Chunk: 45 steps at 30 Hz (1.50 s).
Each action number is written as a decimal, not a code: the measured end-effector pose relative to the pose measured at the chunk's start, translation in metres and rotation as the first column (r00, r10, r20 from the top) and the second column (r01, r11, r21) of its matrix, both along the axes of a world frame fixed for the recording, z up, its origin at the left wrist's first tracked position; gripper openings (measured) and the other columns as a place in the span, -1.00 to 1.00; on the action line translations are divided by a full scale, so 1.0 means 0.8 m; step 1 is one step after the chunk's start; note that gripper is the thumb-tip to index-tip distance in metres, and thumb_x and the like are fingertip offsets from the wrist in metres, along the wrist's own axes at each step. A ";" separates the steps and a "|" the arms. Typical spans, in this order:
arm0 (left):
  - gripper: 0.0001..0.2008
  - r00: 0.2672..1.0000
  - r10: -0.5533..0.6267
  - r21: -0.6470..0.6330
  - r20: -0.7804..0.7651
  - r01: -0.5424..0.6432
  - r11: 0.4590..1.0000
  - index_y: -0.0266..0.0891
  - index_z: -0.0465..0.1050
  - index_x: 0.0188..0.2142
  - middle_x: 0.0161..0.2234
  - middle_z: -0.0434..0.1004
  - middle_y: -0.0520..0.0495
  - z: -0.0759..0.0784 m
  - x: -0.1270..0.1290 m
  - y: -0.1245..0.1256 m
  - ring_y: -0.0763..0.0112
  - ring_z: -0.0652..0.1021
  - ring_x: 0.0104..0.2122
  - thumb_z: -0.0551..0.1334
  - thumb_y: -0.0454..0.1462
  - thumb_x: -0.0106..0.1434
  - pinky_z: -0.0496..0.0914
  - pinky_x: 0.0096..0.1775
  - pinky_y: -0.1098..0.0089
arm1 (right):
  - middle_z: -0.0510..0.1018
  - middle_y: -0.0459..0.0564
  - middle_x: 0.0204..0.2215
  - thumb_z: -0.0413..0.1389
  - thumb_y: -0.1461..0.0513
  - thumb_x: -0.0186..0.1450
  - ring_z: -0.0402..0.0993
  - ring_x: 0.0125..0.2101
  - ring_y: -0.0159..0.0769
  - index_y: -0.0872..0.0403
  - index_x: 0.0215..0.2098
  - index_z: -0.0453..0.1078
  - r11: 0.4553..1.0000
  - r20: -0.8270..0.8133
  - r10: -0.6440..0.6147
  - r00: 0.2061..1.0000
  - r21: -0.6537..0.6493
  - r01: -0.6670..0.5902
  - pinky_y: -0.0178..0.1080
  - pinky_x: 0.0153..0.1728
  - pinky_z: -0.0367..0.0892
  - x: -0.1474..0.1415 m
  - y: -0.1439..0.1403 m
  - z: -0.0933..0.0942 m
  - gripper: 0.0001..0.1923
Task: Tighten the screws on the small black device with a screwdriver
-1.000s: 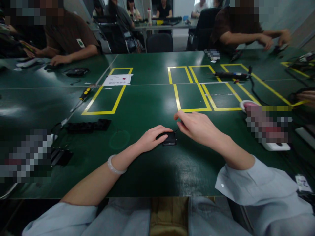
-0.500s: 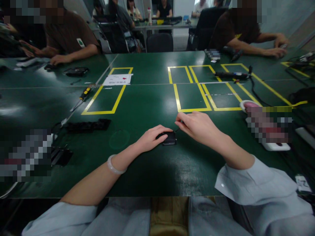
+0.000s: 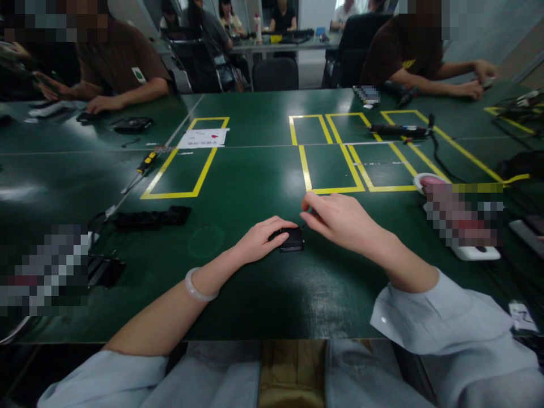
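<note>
Right hand [image 3: 340,218] slid bit left since earlier, pinching thin dark tool, maybe pin, at small black box [image 3: 292,240]. Left hand [image 3: 261,238] curled over box, pressing it onto worktop [image 3: 255,181].

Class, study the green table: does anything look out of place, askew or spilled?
Nothing is spilled or damaged. One oddity: the yellow-handled screwdriver lies slanted across the edge of a yellow taped rectangle rather than inside it. Both hands work calmly at the small black device.

table [image 3: 238,294] dark green | tape outlines [image 3: 185,194] yellow | small part [image 3: 292,240] black | sleeve [image 3: 446,334] pale blue | bracelet [image 3: 196,289] white | screwdriver [image 3: 144,164] yellow-black
</note>
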<state>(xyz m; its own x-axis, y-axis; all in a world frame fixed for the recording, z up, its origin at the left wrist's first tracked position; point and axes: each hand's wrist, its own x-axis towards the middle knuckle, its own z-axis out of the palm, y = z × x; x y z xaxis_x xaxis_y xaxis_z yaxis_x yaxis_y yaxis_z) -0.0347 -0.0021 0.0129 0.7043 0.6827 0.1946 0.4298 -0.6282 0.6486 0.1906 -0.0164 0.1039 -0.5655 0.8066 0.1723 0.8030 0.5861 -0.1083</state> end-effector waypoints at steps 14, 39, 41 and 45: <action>-0.67 1.000 0.005 0.005 -0.001 -0.005 1.000 -0.17 0.35 0.09 -0.06 0.46 -0.09 0.001 0.001 0.000 0.32 0.48 -0.05 0.00 -0.16 0.43 0.32 0.00 0.34 | 0.56 -0.05 -0.40 -0.09 0.24 0.35 0.45 -0.46 -0.30 0.07 -0.12 0.25 0.999 0.018 -0.021 1.000 0.029 0.020 -0.28 -0.46 0.01 0.000 0.001 -0.003 -0.82; -0.66 1.000 0.008 0.000 -0.007 -0.008 1.000 -0.16 0.35 0.10 -0.05 0.46 -0.09 0.000 0.000 -0.001 0.31 0.48 -0.05 -0.01 -0.15 0.43 0.33 0.00 0.33 | 0.58 -0.03 -0.44 -0.12 0.07 0.42 0.50 -0.41 -0.24 0.07 -0.18 0.32 1.000 0.068 -0.019 0.997 0.020 0.017 -0.26 -0.39 0.08 -0.001 -0.002 0.002 -0.71; -0.66 1.000 0.008 0.004 -0.007 -0.008 1.000 -0.16 0.35 0.10 -0.05 0.46 -0.10 0.000 0.000 -0.001 0.31 0.47 -0.05 -0.01 -0.15 0.43 0.32 0.01 0.33 | 0.58 -0.02 -0.44 -0.14 0.10 0.43 0.50 -0.42 -0.24 0.07 -0.23 0.34 0.999 0.104 -0.036 0.994 0.028 0.033 -0.26 -0.39 0.07 -0.003 -0.001 0.002 -0.70; -0.66 1.000 0.005 0.002 -0.006 -0.005 1.000 -0.17 0.34 0.10 -0.03 0.45 -0.10 -0.001 0.000 0.000 0.31 0.47 -0.03 -0.01 -0.16 0.43 0.31 0.03 0.33 | 0.60 -0.01 -0.39 -0.16 0.18 0.42 0.50 -0.40 -0.24 0.07 -0.12 0.33 0.999 0.109 -0.035 0.993 0.042 0.031 -0.26 -0.41 0.07 -0.003 -0.001 0.000 -0.73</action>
<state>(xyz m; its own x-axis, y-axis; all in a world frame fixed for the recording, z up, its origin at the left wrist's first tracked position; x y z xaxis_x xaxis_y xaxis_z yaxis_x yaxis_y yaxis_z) -0.0344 -0.0024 0.0123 0.7018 0.6861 0.1915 0.4370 -0.6270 0.6449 0.1882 -0.0173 0.1041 -0.5559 0.8189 0.1430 0.8277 0.5611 0.0044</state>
